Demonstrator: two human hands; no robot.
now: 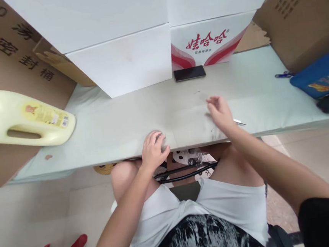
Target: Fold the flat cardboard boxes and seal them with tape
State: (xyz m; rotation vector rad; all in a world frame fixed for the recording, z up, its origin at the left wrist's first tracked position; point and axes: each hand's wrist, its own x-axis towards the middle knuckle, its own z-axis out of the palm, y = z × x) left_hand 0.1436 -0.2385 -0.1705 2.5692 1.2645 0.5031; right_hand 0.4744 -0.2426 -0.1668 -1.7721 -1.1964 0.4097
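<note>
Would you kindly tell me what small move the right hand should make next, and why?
I would probably lift the right hand slightly before shifting it sideways: a slim white object with a dark tip lies on the pale green table covering close beside the wrist, which seems to hide part of it, so sliding might nudge it.

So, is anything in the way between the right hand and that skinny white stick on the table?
No, nothing visible stands between them. The white stick shows right beside the wrist of the right hand, which may hide one end.
</note>
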